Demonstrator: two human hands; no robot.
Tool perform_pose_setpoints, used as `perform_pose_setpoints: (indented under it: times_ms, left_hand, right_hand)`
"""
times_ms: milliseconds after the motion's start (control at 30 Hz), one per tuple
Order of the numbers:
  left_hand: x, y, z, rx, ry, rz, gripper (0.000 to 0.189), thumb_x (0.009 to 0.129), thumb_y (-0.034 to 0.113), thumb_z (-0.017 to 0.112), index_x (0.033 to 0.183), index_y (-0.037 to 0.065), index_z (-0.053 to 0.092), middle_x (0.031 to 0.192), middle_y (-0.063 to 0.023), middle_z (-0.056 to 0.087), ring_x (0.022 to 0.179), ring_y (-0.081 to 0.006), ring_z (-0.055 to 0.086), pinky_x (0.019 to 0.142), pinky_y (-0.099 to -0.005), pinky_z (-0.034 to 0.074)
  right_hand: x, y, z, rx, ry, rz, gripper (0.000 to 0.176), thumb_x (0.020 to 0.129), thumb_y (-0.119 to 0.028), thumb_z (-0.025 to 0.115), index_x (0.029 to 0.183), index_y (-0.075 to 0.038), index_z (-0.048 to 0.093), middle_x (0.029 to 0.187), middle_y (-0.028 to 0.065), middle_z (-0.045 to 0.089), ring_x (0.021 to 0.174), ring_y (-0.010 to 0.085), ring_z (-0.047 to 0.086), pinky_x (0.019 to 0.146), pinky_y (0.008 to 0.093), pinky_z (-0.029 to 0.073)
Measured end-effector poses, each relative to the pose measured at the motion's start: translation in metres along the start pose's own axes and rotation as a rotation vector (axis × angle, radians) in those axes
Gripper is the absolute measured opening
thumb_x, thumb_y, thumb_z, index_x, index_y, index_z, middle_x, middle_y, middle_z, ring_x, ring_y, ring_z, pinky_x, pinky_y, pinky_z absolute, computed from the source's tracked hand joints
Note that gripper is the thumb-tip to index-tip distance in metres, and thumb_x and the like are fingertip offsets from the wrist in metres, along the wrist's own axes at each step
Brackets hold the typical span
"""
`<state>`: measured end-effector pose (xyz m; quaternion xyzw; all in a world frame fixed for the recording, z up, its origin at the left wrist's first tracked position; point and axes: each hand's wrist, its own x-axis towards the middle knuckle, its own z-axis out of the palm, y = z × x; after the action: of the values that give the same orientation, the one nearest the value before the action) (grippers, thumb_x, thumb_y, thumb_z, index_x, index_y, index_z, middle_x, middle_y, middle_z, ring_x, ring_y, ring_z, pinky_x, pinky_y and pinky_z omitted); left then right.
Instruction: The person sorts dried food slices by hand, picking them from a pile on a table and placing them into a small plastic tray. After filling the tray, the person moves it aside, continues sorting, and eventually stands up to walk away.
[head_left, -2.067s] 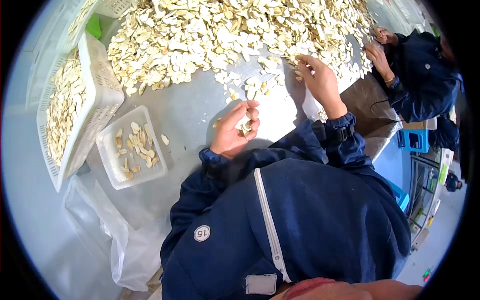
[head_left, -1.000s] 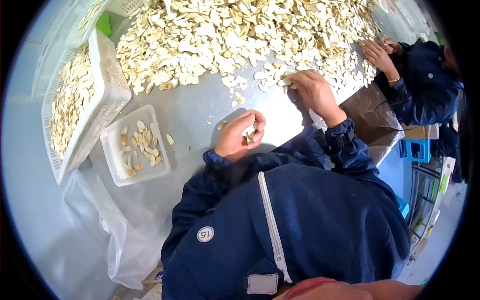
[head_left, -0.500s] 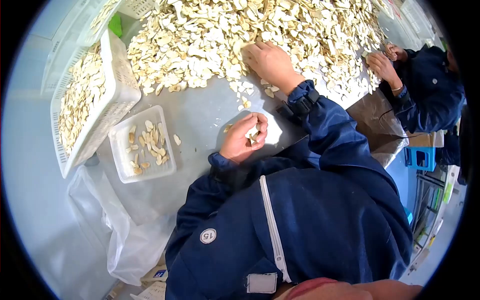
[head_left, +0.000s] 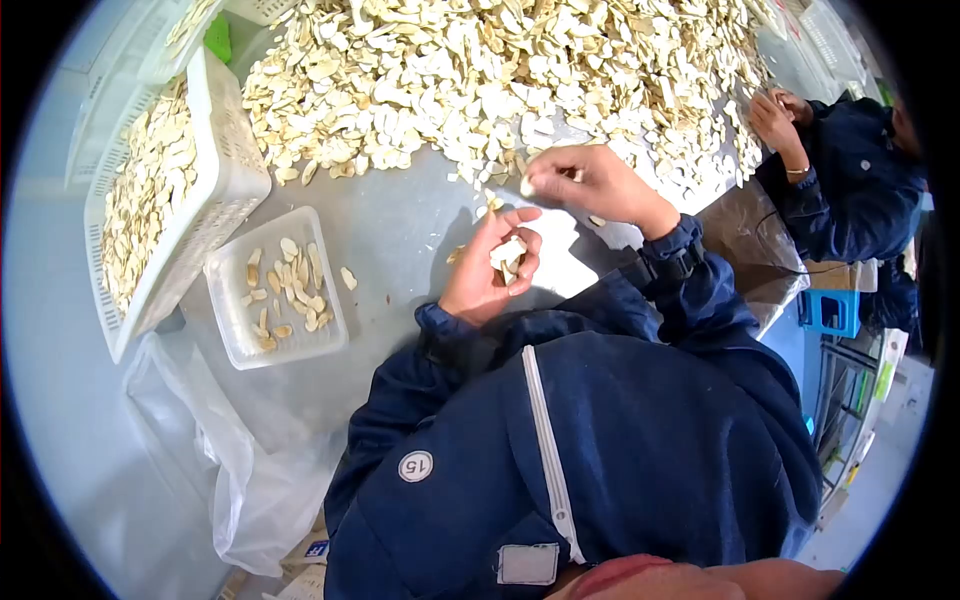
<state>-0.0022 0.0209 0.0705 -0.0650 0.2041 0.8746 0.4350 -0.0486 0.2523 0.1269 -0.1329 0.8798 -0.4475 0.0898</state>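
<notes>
My left hand (head_left: 490,268) is cupped around several pale dried slices (head_left: 508,257), its fingers curled over them above the metal table (head_left: 390,230). To its right, my right hand (head_left: 600,183) pinches a pale slice (head_left: 528,186) between thumb and fingers, just above the table. Beyond both hands spreads a large heap of cream-coloured slices (head_left: 450,80). A few loose slices lie between the heap and my left hand.
A clear plastic tub (head_left: 232,325) with several slices stands at the left. Behind it, a white perforated basket (head_left: 215,165) holds more slices. A plastic bag (head_left: 250,490) hangs at the near left edge. A co-worker's hands (head_left: 778,118) are at the heap's right side.
My right hand has come back from the heap towards my left hand, now with a slice in its fingertips. My left hand has opened slightly, showing more of its slices.
</notes>
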Motion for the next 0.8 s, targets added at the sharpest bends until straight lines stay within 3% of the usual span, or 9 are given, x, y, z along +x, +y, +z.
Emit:
perform_pose_setpoints:
  times_ms: [33,67,167,267,400,500,633,667,800]
  left_hand:
    - [-0.001,0.0,0.005,0.0,0.055,0.013,0.046,0.116,0.04,0.034,0.131,0.002,0.055,0.098,-0.0072,0.058,0.073,-0.0135,0.054,0.052,-0.0243,0.043]
    - [0.0,0.0,0.004,0.002,0.052,0.018,0.044,0.116,0.039,0.036,0.131,0.002,0.055,0.098,-0.0076,0.059,0.073,-0.0137,0.054,0.051,-0.0242,0.043]
    - [0.003,-0.004,-0.008,0.006,0.008,0.02,0.038,0.115,0.034,0.04,0.13,0.003,0.056,0.098,-0.0085,0.059,0.073,-0.0143,0.054,0.05,-0.024,0.042]
    - [0.004,-0.005,-0.021,-0.006,-0.074,0.012,0.03,0.113,0.027,0.045,0.13,0.004,0.056,0.098,-0.0088,0.059,0.073,-0.0143,0.054,0.05,-0.0239,0.041]
    - [0.003,-0.001,-0.018,-0.011,-0.1,0.017,0.025,0.111,0.02,0.049,0.129,0.005,0.055,0.098,-0.0082,0.059,0.073,-0.014,0.054,0.05,-0.0237,0.041]
    - [0.002,-0.001,-0.015,0.001,-0.102,0.02,0.024,0.11,0.02,0.05,0.129,0.006,0.055,0.098,-0.0076,0.059,0.072,-0.0136,0.054,0.05,-0.0235,0.041]
    - [0.0,-0.004,-0.011,0.022,-0.056,0.03,0.025,0.11,0.02,0.05,0.13,0.006,0.055,0.098,-0.0069,0.059,0.072,-0.0127,0.053,0.051,-0.0232,0.041]
    - [0.0,-0.004,-0.011,0.024,-0.051,0.03,0.025,0.11,0.02,0.05,0.13,0.006,0.055,0.098,-0.0067,0.059,0.072,-0.0126,0.053,0.051,-0.0233,0.041]
    - [0.002,-0.005,-0.015,0.064,-0.045,0.036,0.025,0.11,0.021,0.05,0.129,0.006,0.055,0.098,-0.006,0.059,0.072,-0.0121,0.052,0.051,-0.0233,0.04]
  right_hand:
    - [0.004,-0.007,-0.001,0.131,-0.135,-0.058,0.026,0.101,-0.031,0.066,0.113,-0.008,0.075,0.097,0.0134,0.076,0.086,0.0339,0.071,0.079,0.0404,0.056]
    - [0.012,-0.016,-0.002,0.024,-0.14,-0.107,0.023,0.1,-0.025,0.065,0.116,-0.011,0.075,0.096,0.0099,0.075,0.086,0.0344,0.07,0.078,0.0427,0.056]
    - [0.057,0.003,0.014,-0.399,0.174,-0.215,0.026,0.095,-0.019,0.066,0.119,-0.016,0.075,0.097,0.0053,0.071,0.092,0.0302,0.069,0.081,0.0419,0.055]
    - [0.09,0.023,0.022,-0.78,0.357,-0.356,0.028,0.089,-0.016,0.066,0.116,-0.02,0.075,0.1,0.0023,0.066,0.1,0.0251,0.067,0.086,0.0398,0.054]
    - [0.09,0.023,0.014,-0.917,0.364,-0.322,0.018,0.089,-0.02,0.068,0.106,-0.017,0.072,0.103,0.0013,0.066,0.103,0.0229,0.065,0.088,0.0385,0.054]
    - [0.066,0.029,0.004,-0.817,0.453,-0.299,0.017,0.091,-0.022,0.069,0.107,-0.016,0.071,0.101,0.0029,0.07,0.096,0.0241,0.069,0.081,0.0394,0.056]
    - [0.026,0.029,-0.007,-0.794,0.3,0.054,0.021,0.096,-0.026,0.07,0.111,-0.012,0.072,0.097,0.0071,0.073,0.082,0.031,0.072,0.069,0.0428,0.058]
    - [0.016,0.034,-0.009,-0.744,0.315,0.022,0.022,0.093,-0.011,0.061,0.113,-0.01,0.07,0.098,0.0114,0.073,0.09,0.0347,0.072,0.077,0.045,0.057]
    - [-0.005,0.044,-0.017,-0.696,0.366,-0.083,0.036,0.089,-0.003,0.057,0.123,-0.008,0.07,0.101,0.0146,0.073,0.094,0.0357,0.072,0.08,0.0446,0.057]
